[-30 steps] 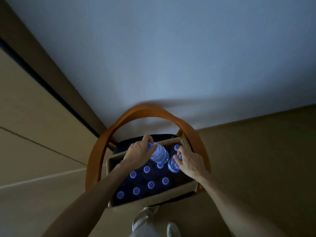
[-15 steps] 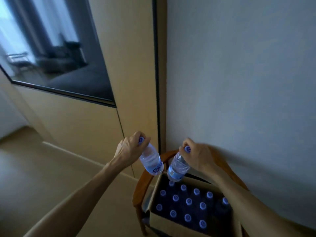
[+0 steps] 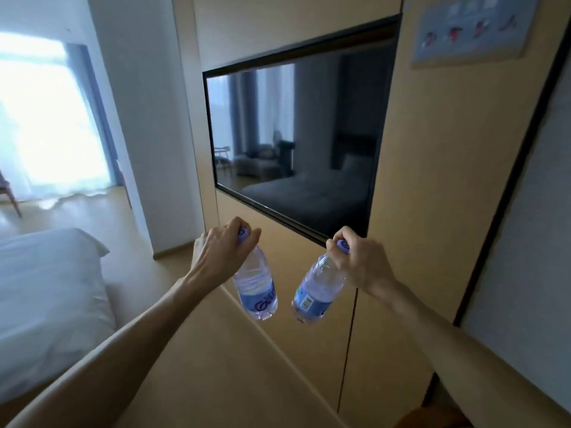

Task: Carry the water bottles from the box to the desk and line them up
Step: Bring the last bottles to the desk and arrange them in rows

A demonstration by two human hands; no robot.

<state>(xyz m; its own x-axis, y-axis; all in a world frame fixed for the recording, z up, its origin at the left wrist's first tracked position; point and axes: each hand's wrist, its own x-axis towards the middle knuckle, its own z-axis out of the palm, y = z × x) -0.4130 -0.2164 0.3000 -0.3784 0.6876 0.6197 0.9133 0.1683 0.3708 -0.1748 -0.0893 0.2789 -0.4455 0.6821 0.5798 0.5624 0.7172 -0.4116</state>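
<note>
At the centre of the frame, the left hand pinches the purple cap of one water bottle, fingers curled round its neck, and the right hand grips the cap of a second water bottle the same way. Both bottles hang in the air, tilted with their bases toward each other but apart. Behind them a dark television is set into a wooden wall panel; a white bed fills the lower left, a bright window the upper left.

Two water bottles — two hands, one television, one bed, one wall poster.
</note>
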